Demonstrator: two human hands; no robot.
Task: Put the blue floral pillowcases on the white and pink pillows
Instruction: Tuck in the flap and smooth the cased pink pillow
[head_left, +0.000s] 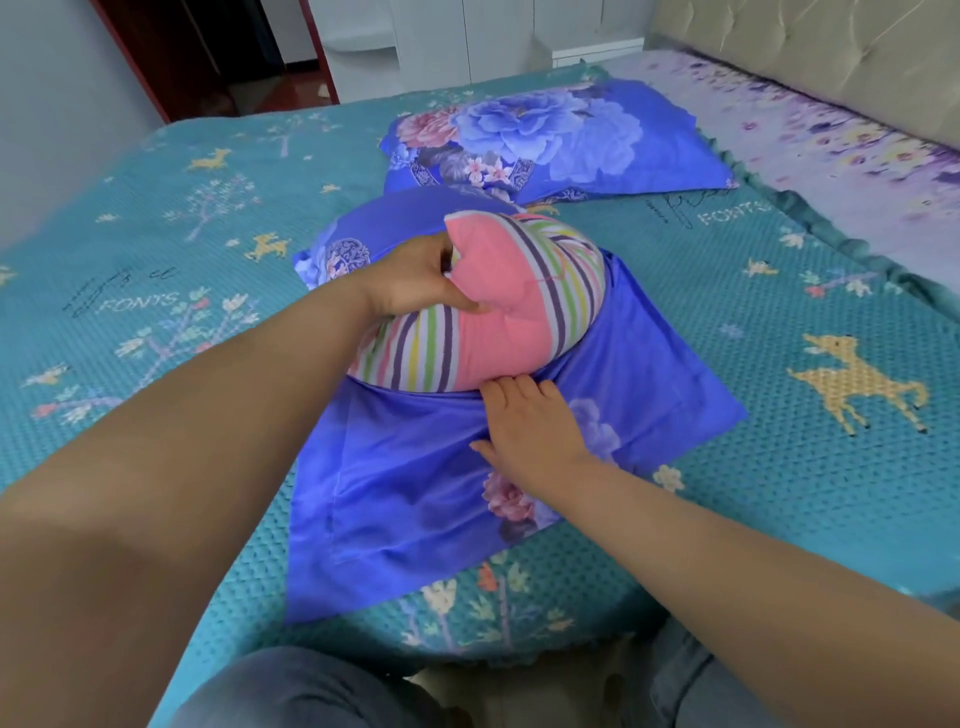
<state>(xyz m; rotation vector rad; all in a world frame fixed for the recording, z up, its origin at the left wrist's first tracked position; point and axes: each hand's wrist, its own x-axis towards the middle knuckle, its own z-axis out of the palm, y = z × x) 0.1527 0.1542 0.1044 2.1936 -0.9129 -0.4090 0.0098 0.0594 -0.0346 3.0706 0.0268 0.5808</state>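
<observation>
The bed carries a teal quilted coverlet printed with yellow deer, small trees and the word FONTS. Along its far right edge lies a lilac floral sheet, backed by a beige tufted headboard. White cabinet doors and a dark red door frame stand beyond the foot of the bed.

A pink and striped pillow sits at mid-bed, its far end inside a blue floral pillowcase whose open end lies flat toward the person. The left hand grips a pink corner of this pillow, fingers curled round it. The right hand rests on the pillowcase at its opening; its fingertips are hidden at the fabric edge, so its grip cannot be determined.

A second pillow in its floral case lies farther back, just beside the first.
</observation>
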